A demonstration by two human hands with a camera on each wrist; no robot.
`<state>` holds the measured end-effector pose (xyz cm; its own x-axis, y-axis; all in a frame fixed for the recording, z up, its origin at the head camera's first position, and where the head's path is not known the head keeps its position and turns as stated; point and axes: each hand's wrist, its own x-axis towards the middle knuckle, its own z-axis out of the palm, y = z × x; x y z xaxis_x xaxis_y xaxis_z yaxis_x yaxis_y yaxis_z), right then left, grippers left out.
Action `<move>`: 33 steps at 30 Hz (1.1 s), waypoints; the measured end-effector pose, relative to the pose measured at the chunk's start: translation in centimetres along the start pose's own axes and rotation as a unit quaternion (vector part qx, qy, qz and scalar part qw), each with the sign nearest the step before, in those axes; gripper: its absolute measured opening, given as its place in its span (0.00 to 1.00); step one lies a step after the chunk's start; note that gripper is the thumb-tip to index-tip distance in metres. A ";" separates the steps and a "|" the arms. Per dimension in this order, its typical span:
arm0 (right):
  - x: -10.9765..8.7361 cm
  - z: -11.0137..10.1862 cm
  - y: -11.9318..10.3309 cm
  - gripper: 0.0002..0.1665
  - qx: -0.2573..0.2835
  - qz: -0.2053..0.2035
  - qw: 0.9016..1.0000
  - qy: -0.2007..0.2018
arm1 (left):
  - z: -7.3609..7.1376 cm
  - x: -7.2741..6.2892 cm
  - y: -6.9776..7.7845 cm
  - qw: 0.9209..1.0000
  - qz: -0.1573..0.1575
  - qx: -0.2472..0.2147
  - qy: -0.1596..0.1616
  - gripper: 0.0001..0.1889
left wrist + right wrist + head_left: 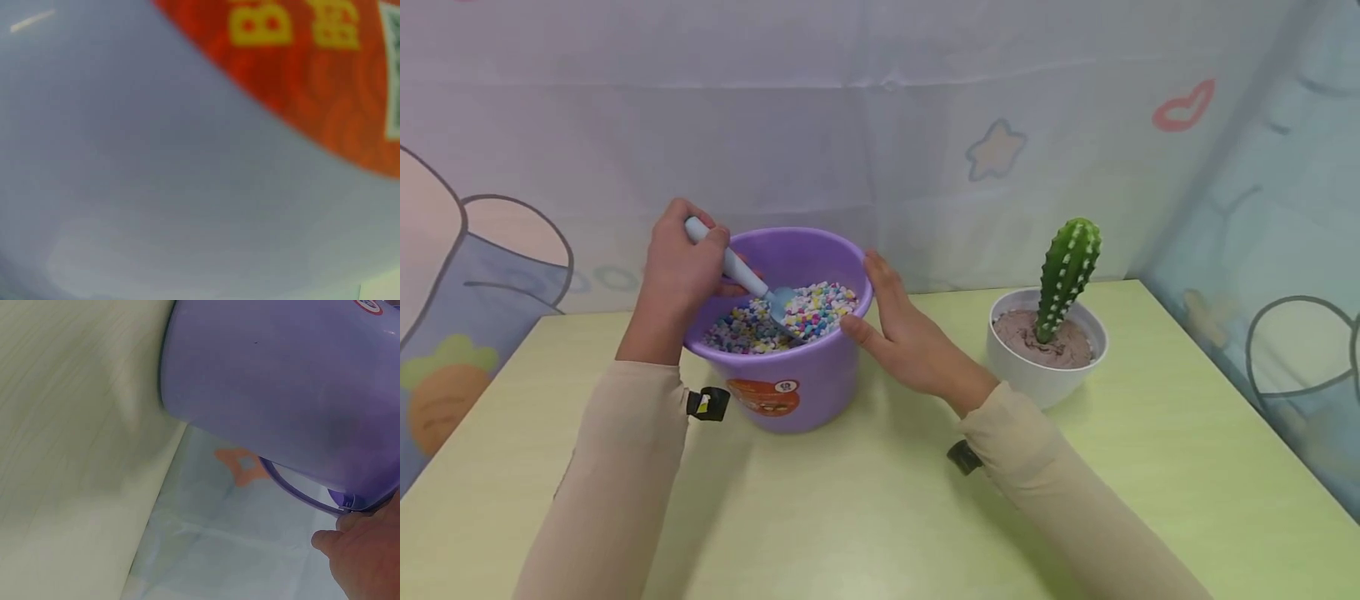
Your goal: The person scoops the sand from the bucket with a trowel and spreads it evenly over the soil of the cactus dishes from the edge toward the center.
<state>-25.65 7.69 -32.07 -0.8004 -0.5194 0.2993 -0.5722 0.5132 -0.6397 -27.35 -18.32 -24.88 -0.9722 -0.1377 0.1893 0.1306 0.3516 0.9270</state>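
A purple bucket holds many small multicolored pebbles. My left hand grips the handle of a light blue toy shovel, which slants down to the right with its blade among the pebbles. On the bucket's right side, my right hand rests against the rim, fingers extended along the outside and thumb at the front edge. In the right wrist view the fingertips lie beside the bucket's handle. The left wrist view shows only the bucket's wall and its red label; the hand is out of that view.
To the right of the bucket stands a white pot with a green cactus upright in brown filling. The pale yellow-green table meets a printed cloth backdrop behind and at the right.
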 end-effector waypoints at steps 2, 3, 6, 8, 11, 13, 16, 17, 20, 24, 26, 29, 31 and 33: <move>0.0 0.3 0.0 0.60 0.004 0.002 1.000 0.000 | -0.2 -0.1 -0.1 1.000 -0.001 0.013 0.003 0.13; 0.0 0.4 -0.1 0.60 0.005 0.004 1.000 0.000 | -0.2 -0.2 -0.1 1.000 -0.002 0.019 0.004 0.14; -0.2 0.7 -0.1 0.59 0.006 0.008 1.000 -0.001 | -0.3 -0.4 -0.2 0.999 0.002 0.036 0.006 0.15; -0.3 0.8 -0.1 0.59 0.002 0.009 1.000 0.004 | -0.2 -0.4 -0.3 0.999 0.006 0.038 0.004 0.16; -0.5 0.8 0.0 0.59 -0.002 0.011 1.000 0.007 | -0.1 -0.5 -0.4 0.999 0.003 0.039 -0.001 0.18; -0.5 0.8 0.1 0.59 -0.004 0.011 1.000 0.007 | 0.0 -0.6 -0.3 0.999 -0.002 0.036 -0.002 0.18; -0.4 0.8 0.0 0.59 -0.006 0.009 1.000 0.004 | -0.1 -0.7 -0.2 0.999 -0.006 0.034 -0.002 0.18; -0.3 0.7 0.0 0.59 -0.008 0.008 1.000 0.003 | -0.1 -0.7 -0.2 0.999 -0.006 0.031 -0.002 0.18; -0.3 0.6 -0.1 0.59 -0.009 0.004 1.000 0.003 | -0.1 -0.6 -0.2 0.999 -0.004 0.032 -0.002 0.18; -0.3 0.3 -0.1 0.60 -0.011 0.003 1.000 0.004 | 0.0 -0.4 -0.2 1.000 -0.004 0.026 -0.003 0.18; -0.3 0.2 0.0 0.59 -0.013 0.004 1.000 0.004 | 0.0 -0.4 -0.2 1.000 -0.004 0.020 -0.004 0.18; -0.2 0.1 0.0 0.59 -0.016 0.005 1.000 0.005 | 0.1 -0.3 -0.1 1.000 -0.003 0.014 -0.003 0.18; -0.1 0.0 0.0 0.59 -0.017 0.003 1.000 0.006 | 0.1 -0.3 -0.1 1.000 -0.002 0.014 -0.002 0.18; -0.1 0.0 0.0 0.59 -0.016 0.000 1.000 0.006 | 0.1 -0.3 0.0 1.000 0.001 0.017 -0.001 0.18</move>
<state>-25.60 7.74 -32.05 -0.8026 -0.5111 0.3075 -0.5771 0.5348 -0.6173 -27.08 -18.19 -24.95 -0.9722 -0.1363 0.1901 0.1253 0.3830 0.9152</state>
